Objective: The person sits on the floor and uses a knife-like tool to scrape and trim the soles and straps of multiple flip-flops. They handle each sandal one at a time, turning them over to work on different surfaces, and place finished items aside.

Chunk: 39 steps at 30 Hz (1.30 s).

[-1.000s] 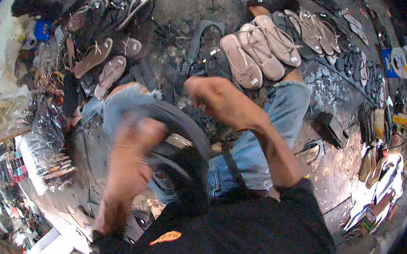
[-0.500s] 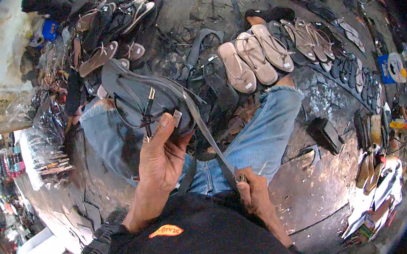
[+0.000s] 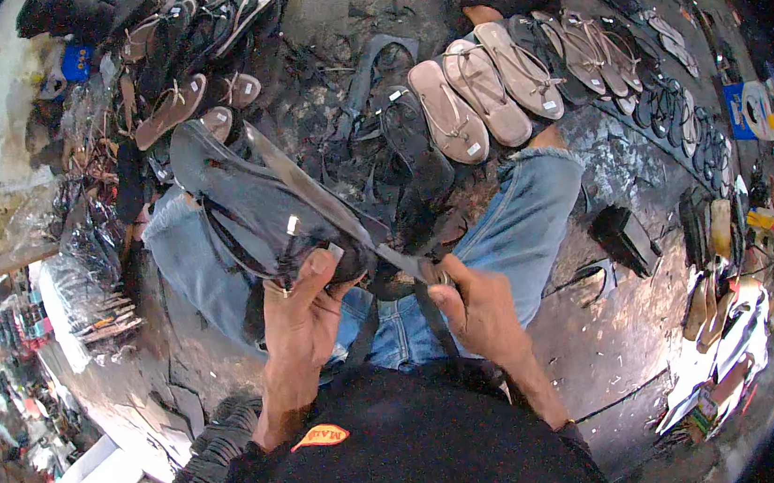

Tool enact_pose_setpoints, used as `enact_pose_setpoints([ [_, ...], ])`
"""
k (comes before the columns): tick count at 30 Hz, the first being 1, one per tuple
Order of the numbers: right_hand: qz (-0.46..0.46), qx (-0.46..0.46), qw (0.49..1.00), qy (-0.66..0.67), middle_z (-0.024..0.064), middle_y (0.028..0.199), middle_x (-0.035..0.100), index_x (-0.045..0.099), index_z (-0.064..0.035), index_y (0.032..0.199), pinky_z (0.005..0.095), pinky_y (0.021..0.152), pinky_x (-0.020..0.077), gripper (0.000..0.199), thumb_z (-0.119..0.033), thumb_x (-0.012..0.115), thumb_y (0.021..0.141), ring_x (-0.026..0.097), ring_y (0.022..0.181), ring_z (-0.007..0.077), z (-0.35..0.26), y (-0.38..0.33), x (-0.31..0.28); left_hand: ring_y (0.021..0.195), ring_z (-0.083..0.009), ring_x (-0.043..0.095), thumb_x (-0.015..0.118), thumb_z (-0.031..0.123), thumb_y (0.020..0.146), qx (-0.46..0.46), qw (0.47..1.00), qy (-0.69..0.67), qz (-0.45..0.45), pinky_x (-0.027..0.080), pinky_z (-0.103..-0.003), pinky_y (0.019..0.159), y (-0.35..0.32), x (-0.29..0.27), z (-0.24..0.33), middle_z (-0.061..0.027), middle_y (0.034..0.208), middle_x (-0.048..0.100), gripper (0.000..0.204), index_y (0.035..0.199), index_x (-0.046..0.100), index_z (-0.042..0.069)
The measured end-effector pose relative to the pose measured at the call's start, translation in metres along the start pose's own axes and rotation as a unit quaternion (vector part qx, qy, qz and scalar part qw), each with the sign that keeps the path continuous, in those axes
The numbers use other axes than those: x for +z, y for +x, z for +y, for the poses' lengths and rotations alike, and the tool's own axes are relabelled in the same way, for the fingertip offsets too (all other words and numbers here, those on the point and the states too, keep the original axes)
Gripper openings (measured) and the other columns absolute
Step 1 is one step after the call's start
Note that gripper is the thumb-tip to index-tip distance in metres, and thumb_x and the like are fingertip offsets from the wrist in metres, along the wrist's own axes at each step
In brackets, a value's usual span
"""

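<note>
A black thong sandal (image 3: 245, 195) is gripped at its heel end by my left hand (image 3: 301, 317), the thumb lying on top near a small pale label. Its toe end points away to the far left, and dark straps with a shiny fitting cross it. My right hand (image 3: 481, 309) is closed around the handle of a long knife (image 3: 311, 193). The blade slants far-left along the right edge of the sandal's sole; whether it touches all along I cannot tell. A thin dark strip lies beside the blade near the heel.
Both knees in jeans (image 3: 513, 228) flank the work. Beige sandals (image 3: 449, 112) stand in a row beyond the right knee, next to a black one (image 3: 414, 140). More sandals (image 3: 175, 108) lie far left. A dark block (image 3: 625, 240) sits on the floor at right.
My right hand has moved forward and slightly right, carrying the knife farther along the sole's edge toward the toe. The sandal has shifted a little left and tilted.
</note>
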State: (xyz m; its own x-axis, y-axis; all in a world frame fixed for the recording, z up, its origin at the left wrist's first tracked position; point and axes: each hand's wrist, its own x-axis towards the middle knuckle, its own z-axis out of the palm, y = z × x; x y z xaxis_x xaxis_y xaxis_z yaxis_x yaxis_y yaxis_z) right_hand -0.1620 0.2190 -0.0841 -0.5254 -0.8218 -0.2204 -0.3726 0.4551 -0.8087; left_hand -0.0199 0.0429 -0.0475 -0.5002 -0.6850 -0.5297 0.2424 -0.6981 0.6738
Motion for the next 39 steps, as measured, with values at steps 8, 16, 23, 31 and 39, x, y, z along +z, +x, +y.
enact_pose_setpoints([
  [8,-0.081,-0.05,0.993,0.065,0.0218,0.066,0.059,0.059,-0.0079,0.102,0.0542,0.059,0.0437,0.027,-0.035,0.055,0.101,0.059,0.064,0.0461,-0.021,0.062,-0.003,0.096,-0.0249,0.071,0.068,-0.005,0.087,0.011,0.999,0.049,0.008,0.062,-0.042,0.081,-0.001,-0.028,-0.006,-0.01,0.099,0.071,0.025,0.111,0.063,0.002],
  [16,0.006,-0.09,0.977,0.192,0.0242,0.07,0.061,0.062,-0.0081,0.099,0.0541,0.06,0.0449,0.025,-0.033,0.061,0.099,0.06,0.066,0.0472,-0.037,0.083,0.037,0.092,-0.0262,0.068,0.073,-0.006,0.082,-0.087,0.981,0.17,0.017,0.057,-0.041,0.082,-0.004,-0.029,0.027,-0.01,0.102,0.07,0.043,0.121,0.058,0.005],
  [23,0.326,0.109,0.826,0.447,0.0028,0.06,0.045,0.056,-0.0069,0.081,0.0333,0.045,0.0386,0.049,-0.044,0.036,0.107,0.043,0.047,0.0186,0.024,0.096,-0.004,0.109,-0.0257,0.065,0.073,0.01,0.087,0.008,0.971,0.224,-0.087,0.055,-0.041,0.095,0.04,-0.025,0.031,-0.0118,0.121,0.065,0.045,0.127,0.054,-0.001],
  [31,0.549,0.126,0.674,0.479,-0.0025,0.062,0.036,0.049,-0.0144,0.089,0.0273,0.046,0.0309,0.053,-0.065,0.042,0.101,0.031,0.05,0.0089,0.125,-0.02,-0.124,0.112,-0.0283,0.063,0.066,0.032,0.092,0.06,0.985,0.159,0.005,0.054,-0.044,0.094,0.2,0.064,-0.035,-0.0149,0.121,0.065,0.047,0.126,0.056,0.002],
  [39,0.387,0.236,0.796,0.4,-0.0036,0.07,0.045,0.058,-0.0101,0.111,0.0238,0.047,0.0361,0.032,-0.041,0.053,0.103,0.043,0.054,0.0082,0.096,-0.018,-0.021,0.109,-0.0345,0.066,0.087,0.047,0.074,0.049,0.888,0.446,0.096,0.05,-0.043,0.096,0.232,0.018,-0.163,-0.0235,0.117,0.068,0.079,0.121,0.059,-0.01],
])
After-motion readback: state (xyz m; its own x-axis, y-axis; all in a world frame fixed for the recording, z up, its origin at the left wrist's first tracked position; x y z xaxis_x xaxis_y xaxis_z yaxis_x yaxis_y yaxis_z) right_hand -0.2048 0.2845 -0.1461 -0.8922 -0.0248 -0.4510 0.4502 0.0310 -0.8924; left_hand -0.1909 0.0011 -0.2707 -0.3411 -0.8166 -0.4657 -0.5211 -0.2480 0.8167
